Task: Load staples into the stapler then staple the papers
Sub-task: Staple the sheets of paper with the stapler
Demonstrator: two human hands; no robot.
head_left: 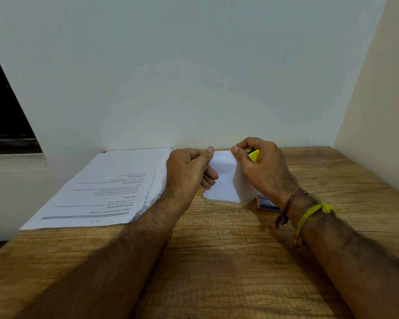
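Right hand (260,166) grips yellow stapler (253,154) | left hand (189,166) — curled beside

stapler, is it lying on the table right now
No, the yellow stapler is held up off the wooden table in the right hand, whose fingers curl round it.

My wooden table (217,261) runs up to the wall. On its far left lies a stack of printed papers (106,192), one corner hanging over the table's left edge. Near the middle, a small white sheet (224,180) rests on the wood, and just right of it sits a little blue-and-white box (266,203).
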